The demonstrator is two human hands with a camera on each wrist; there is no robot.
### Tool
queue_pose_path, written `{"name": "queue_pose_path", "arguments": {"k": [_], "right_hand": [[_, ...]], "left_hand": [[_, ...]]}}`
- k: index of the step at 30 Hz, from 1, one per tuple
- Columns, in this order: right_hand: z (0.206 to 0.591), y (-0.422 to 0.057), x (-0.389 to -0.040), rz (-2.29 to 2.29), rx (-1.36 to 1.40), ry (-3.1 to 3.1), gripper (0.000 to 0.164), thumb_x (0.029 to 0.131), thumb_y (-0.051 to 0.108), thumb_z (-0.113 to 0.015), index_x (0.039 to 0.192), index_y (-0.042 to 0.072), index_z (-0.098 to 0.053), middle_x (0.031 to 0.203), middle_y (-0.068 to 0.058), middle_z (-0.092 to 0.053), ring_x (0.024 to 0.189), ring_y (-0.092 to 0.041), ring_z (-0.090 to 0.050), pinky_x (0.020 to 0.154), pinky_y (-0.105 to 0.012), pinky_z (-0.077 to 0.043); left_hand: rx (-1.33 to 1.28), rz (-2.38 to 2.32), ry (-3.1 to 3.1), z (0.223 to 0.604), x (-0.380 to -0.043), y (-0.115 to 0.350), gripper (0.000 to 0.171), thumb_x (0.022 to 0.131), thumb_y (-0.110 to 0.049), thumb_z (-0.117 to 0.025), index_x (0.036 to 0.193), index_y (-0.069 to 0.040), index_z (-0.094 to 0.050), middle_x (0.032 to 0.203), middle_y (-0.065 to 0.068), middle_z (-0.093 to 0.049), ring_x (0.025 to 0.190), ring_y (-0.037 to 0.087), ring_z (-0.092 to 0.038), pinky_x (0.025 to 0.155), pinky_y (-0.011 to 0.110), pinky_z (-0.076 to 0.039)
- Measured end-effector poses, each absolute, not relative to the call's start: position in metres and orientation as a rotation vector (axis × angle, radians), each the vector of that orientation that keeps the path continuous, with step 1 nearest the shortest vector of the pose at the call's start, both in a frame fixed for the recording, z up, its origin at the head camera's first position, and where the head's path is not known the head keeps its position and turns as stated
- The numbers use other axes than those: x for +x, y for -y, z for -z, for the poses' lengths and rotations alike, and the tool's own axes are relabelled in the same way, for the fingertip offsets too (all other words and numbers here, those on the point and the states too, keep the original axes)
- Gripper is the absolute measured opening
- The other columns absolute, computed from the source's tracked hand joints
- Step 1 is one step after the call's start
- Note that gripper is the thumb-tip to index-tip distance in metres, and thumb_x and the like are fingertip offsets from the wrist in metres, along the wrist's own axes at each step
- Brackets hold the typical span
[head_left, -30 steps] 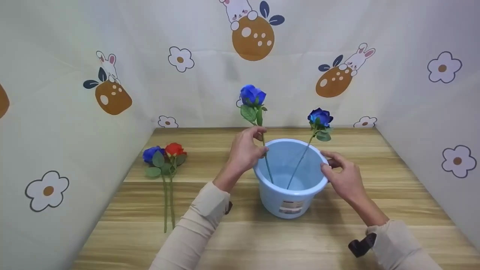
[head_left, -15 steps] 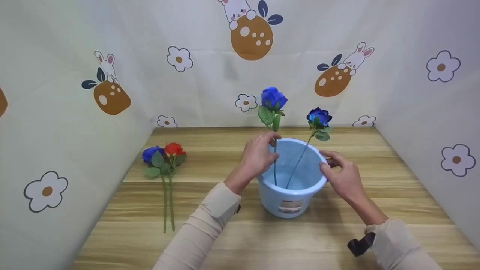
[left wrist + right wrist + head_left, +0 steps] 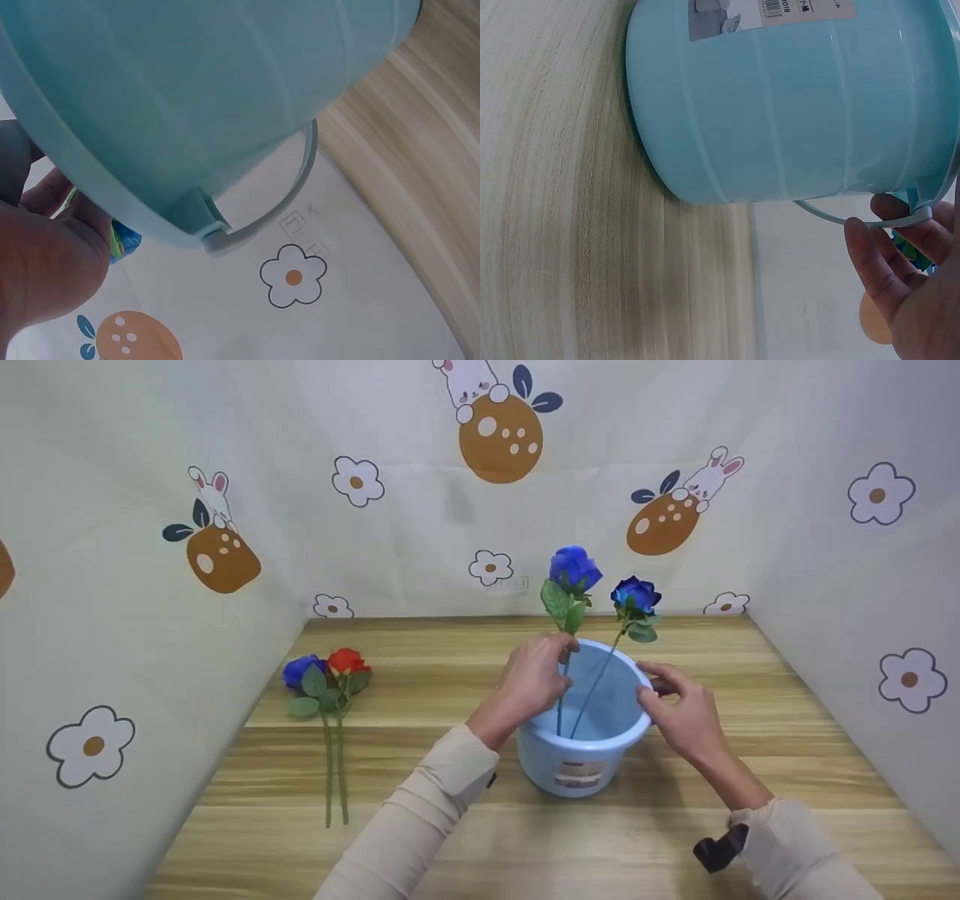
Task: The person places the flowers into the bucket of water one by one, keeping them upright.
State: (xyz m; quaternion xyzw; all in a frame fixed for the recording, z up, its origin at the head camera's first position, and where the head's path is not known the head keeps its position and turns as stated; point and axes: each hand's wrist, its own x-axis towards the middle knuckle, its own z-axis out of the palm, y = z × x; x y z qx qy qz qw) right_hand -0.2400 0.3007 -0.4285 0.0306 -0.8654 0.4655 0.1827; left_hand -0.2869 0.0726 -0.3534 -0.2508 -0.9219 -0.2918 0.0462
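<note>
Pinching left hand (image 3: 534, 673): holding rose (image 3: 574, 570), stem (image 3: 560, 709) inside bucket (image 3: 544, 769)
Right hand (image 3: 686, 716): gripping bucket at rim (image 3: 585, 745)
Rose: seeming light; grip stem

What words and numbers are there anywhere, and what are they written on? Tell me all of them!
"001B" or "0018": a code by the barcode on the bucket's label, sideways, maybe cut off.
Larger characters, same label: too blurred to quote.
Smaller print, same label: too small to read.
Square mark and faint signs beside it on the backdrop: too faint to read.
</note>
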Motion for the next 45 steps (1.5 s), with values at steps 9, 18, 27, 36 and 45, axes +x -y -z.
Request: {"name": "queue_pose_path", "arguments": {"k": [9,18,27,36,45], "right_hand": [[0.429,-0.301,-0.241,-1.318,0.085,2.47,0.044,0.101,0.021,-0.063,0.142,0.005,-0.065,0.117,-0.02,-0.076,0.108,-0.032,-0.069,0.07,-0.021,-0.059],[0.429,-0.301,-0.243,-1.315,0.085,2.477,0.044,0.102,0.022,-0.063,0.143,0.005,-0.064,0.119,-0.021,-0.076,0.109,-0.034,-0.069,0.071,-0.021,-0.059],[0.428,-0.3,-0.241,-1.338,0.06,2.447,0.042,0.101,0.019,-0.064,0.141,0.005,-0.066,0.117,-0.022,-0.076,0.109,-0.034,-0.069,0.068,-0.02,-0.06],[0.428,-0.301,-0.241,-1.321,0.064,2.461,0.043,0.101,0.02,-0.064,0.142,0.006,-0.065,0.12,-0.021,-0.076,0.111,-0.034,-0.069,0.073,-0.018,-0.057],[0.429,-0.302,-0.241,-1.311,0.069,2.473,0.044,0.102,0.021,-0.063,0.143,0.005,-0.064,0.123,-0.021,-0.075,0.111,-0.034,-0.069,0.076,-0.018,-0.057]], "left_hand": [[-0.765,0.817,2.883,0.357,-0.289,-0.078,0.042,0.091,-0.001,-0.079,0.131,-0.01,-0.071,0.118,0.005,-0.076,0.112,0.022,-0.07,0.097,0.036,-0.06],[-0.801,0.758,2.968,0.357,-0.291,-0.082,0.043,0.094,-0.004,-0.077,0.135,-0.01,-0.07,0.125,0.005,-0.075,0.118,0.02,-0.069,0.105,0.037,-0.057],[-0.854,0.608,3.066,0.358,-0.29,-0.083,0.045,0.096,-0.008,-0.073,0.14,-0.014,-0.069,0.129,0.002,-0.074,0.112,0.016,-0.065,0.104,0.036,-0.057],[-0.883,0.583,3.134,0.36,-0.292,-0.084,0.05,0.095,-0.004,-0.072,0.144,-0.015,-0.066,0.135,0.003,-0.071,0.104,0.017,-0.06,0.091,0.031,-0.057],[-0.86,0.654,3.182,0.363,-0.293,-0.084,0.052,0.095,-0.003,-0.072,0.145,-0.013,-0.065,0.135,0.005,-0.07,0.104,0.019,-0.061,0.082,0.029,-0.055]]}}
